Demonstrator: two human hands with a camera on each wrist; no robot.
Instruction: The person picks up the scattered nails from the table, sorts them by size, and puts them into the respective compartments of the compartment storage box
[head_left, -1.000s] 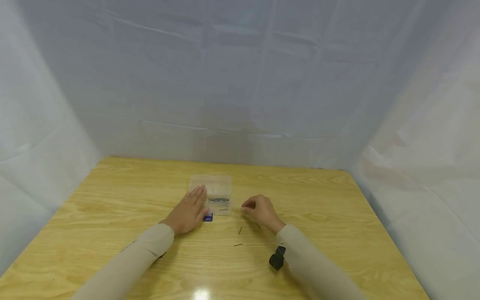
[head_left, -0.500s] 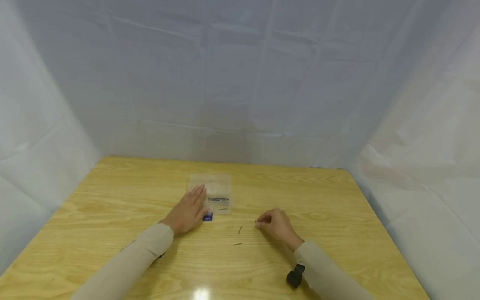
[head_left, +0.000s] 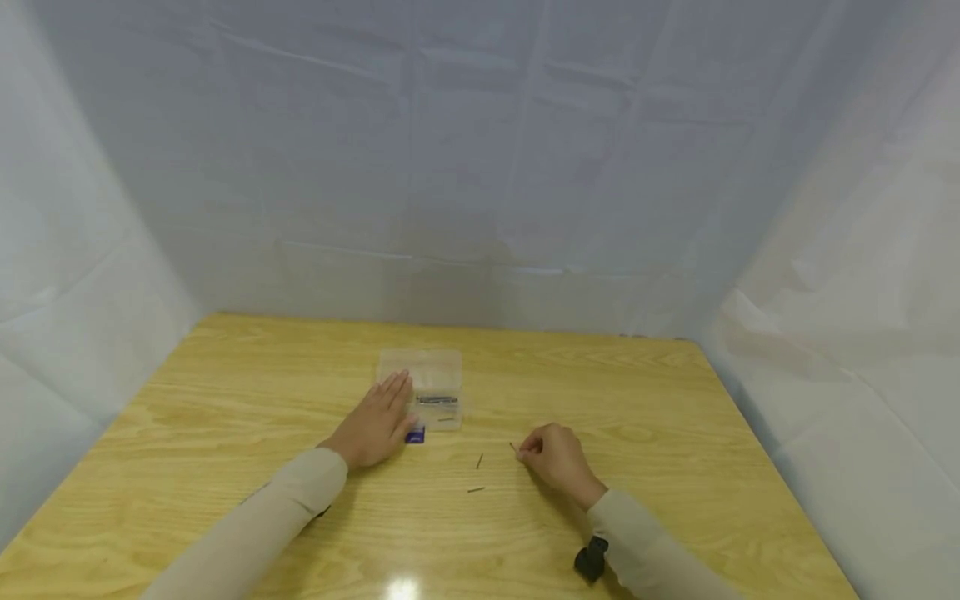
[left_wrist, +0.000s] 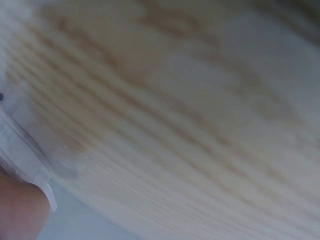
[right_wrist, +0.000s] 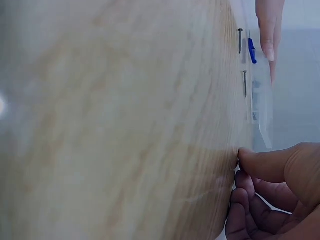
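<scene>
My left hand [head_left: 375,421] lies flat on the wooden table [head_left: 225,417], fingers straight, their tips against the left side of a small clear plastic box [head_left: 433,379] that holds dark nails [head_left: 437,400]. A small blue piece [head_left: 416,434] sits by its thumb. My right hand [head_left: 528,452] is curled, thumb and fingertips pressed to the table around a small nail [head_left: 513,447]. In the right wrist view the thumb [right_wrist: 260,162] pushes on the wood, and the nail itself is hidden. Two more nails [head_left: 480,460] [head_left: 477,489] lie loose between the hands.
White sheeting [head_left: 480,167] walls in the table at the back and both sides. A black wrist camera [head_left: 591,558] rides on my right sleeve. The left wrist view is blurred wood with the box edge [left_wrist: 25,160] and a fingertip [left_wrist: 17,212].
My right hand has drawn back from beside the box, toward me and to the right, and come down on the nail on the table. The left hand has stayed still.
</scene>
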